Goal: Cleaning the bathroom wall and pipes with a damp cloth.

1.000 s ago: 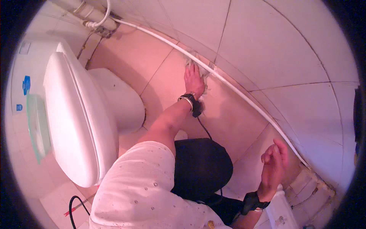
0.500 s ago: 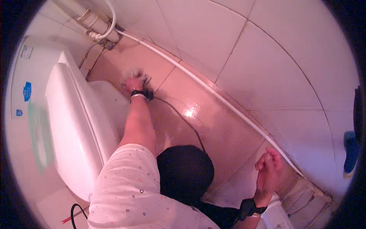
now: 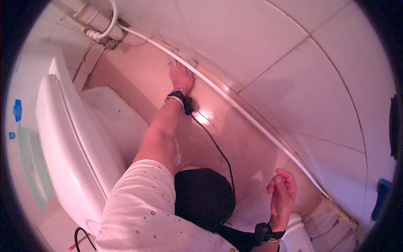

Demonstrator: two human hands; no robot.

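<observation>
My left hand [image 3: 182,78] reaches down to the beige floor beside the wall base, palm down. Its fingers press a pale greyish cloth [image 3: 179,57] near the white pipe [image 3: 235,105]; the hand hides most of the cloth. On that wrist is a black strap device with a dark cable [image 3: 218,147] running back toward me. My right hand [image 3: 282,195] hangs in the air at the lower right, fingers loosely curled and apart, with nothing visible in them. It also wears a black wrist device [image 3: 263,233].
A white toilet [image 3: 71,143] stands on the left, its base close to my left forearm. Pale pipes [image 3: 94,19] and a white hose [image 3: 114,17] are in the far left corner. The tiled wall [image 3: 285,80] rises on the right. A white cylindrical thing [image 3: 296,235] stands below my right hand.
My left hand has moved right, from beside the toilet base to the wall edge, taking the cloth along. My right hand has shifted slightly left and down in the picture. The view has shifted a little.
</observation>
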